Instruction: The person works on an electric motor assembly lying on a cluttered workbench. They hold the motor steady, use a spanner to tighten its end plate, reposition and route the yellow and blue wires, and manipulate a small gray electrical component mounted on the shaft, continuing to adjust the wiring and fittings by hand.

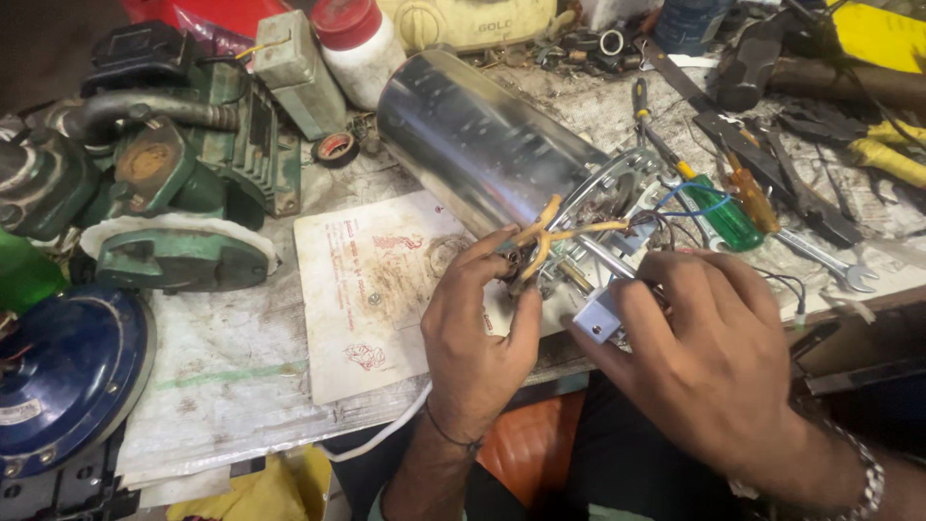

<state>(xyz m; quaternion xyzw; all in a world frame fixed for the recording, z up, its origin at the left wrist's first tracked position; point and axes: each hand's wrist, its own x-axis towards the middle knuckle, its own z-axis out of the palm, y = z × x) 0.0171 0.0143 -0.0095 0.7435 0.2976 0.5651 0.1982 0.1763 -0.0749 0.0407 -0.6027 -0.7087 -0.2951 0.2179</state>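
— Two hands down near, yes?

— Yes. Left hand (477, 338) near and in the middle. Right hand (709, 357) just beside, on the right.

— Holding what?

— Left hand: thumb and fingers pinched shut on the yellow wires (545, 232). Right hand: curled tight round a small white block (598, 316), with thin dark wires trailing from under it.

— And the wires, coming from where?

— Out of the open end of the shiny metal can (473, 145). Touching the left fingertips, just past them.

— Lying which way, that can?

— On its side on the table (241, 367). Long way slanting: open end near and right, at the hands; closed end far and left.

— So closer to which hand?

— Closer to the left one. Right at the fingertips, a little far and up from the palm. A bit left of the right hand, with the white block in between.

— Anything under it?

— A pale card (371, 280) with red print, flat on the table, partly under the left hand.

— And farther out?

— A green screwdriver (728, 214) and a spanner (834, 265) off to the right. A blue round cover (68, 376) near on the left, a green pump (183, 164) behind it. Far back, a white bottle (357, 53) with a red cap, well apart from both hands.
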